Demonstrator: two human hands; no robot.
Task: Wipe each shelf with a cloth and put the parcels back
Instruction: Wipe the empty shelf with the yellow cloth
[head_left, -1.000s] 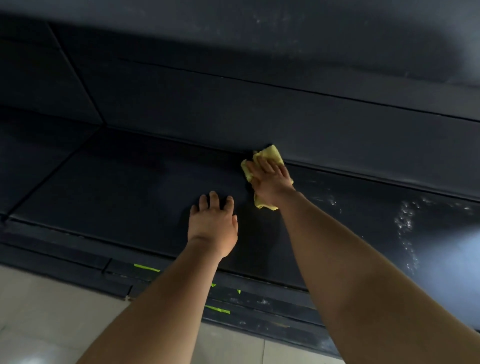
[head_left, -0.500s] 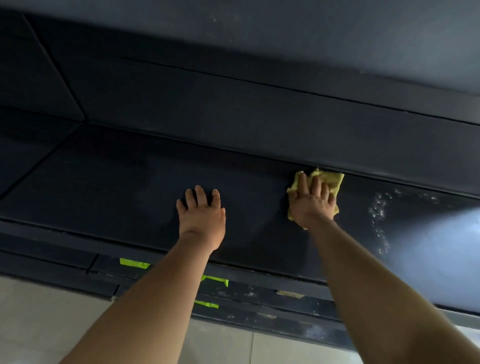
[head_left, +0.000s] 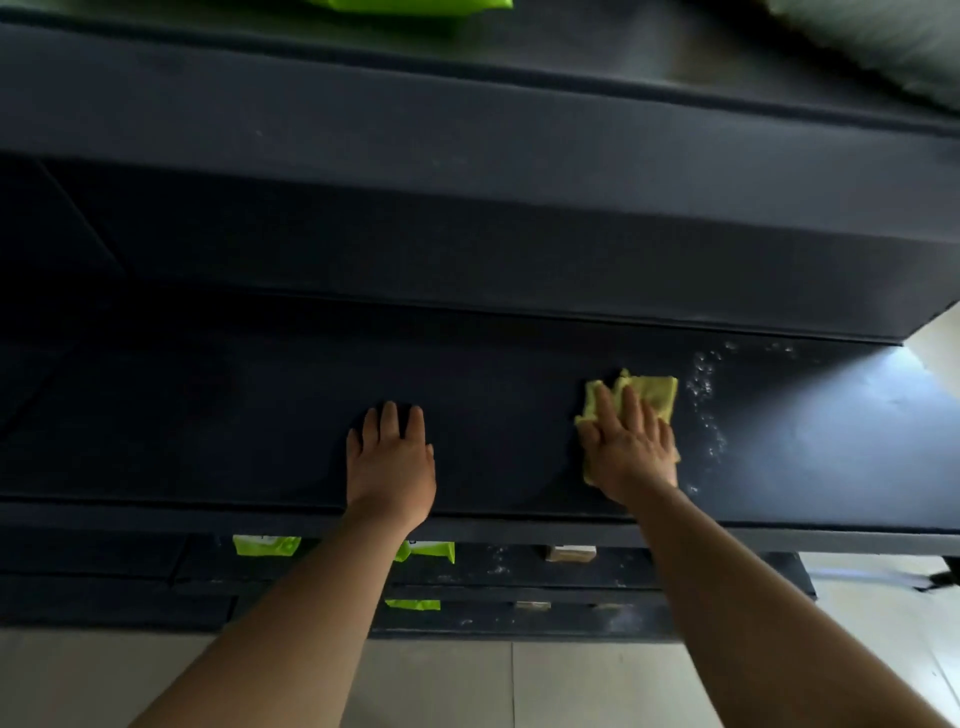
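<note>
The right hand's fingers (head_left: 631, 410) lie straight and slightly spread, pressing flat on the yellow cloth (head_left: 655, 391) rather than gripping it. The cloth sits crumpled under the palm and fingers. Its far edge and right corner poke out past the fingertips, and a small strip shows below the heel of the right hand (head_left: 631, 449). The left hand (head_left: 390, 462) is well apart from it on the same dark shelf (head_left: 234, 415), palm down with fingers straight and close together, holding nothing and seemingly bracing. Just beside the cloth's right edge, a trail of pale specks or droplets (head_left: 702, 395) runs from the back of the shelf toward its front lip. The shelf's long axis runs left to right, so the unwiped patch lies straight along it from the cloth, and the right hand is much the nearer. A sideways stroke to the right looks like the step in hand. A green parcel (head_left: 410, 4) and a grey parcel (head_left: 883, 36) rest on the shelf above, and more green parcels (head_left: 267, 545) sit on the lower shelves.
</note>
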